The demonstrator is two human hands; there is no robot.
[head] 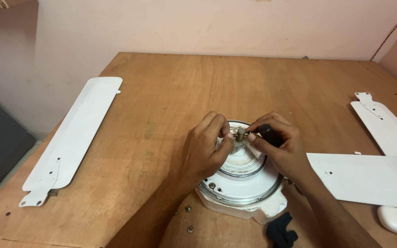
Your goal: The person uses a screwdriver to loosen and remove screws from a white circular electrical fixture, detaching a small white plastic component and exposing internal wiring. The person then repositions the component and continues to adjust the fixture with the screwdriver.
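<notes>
1. Left hand [207, 147] and right hand [279, 144] both pinch the brass shaft [241, 133] atop the round white fan motor [242, 181], near the brown plywood worktop's [171, 92] front edge
2. Long white fan blade [72, 138] lies along its left edge, beside pink walls [207, 23]

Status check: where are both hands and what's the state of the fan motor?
Left hand and right hand both pinching at the brass shaft atop the white fan motor. Right palms a dark tool. Three blades detached, nothing blocking.

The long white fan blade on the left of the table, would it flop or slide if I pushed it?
The long white metal fan blade looks thin, flat and rigid, so it would probably stay stiff. Its smooth painted face lies flat on the brown wooden table, so a push would likely slide it, not roll it. Being long, it might swing round.
</notes>
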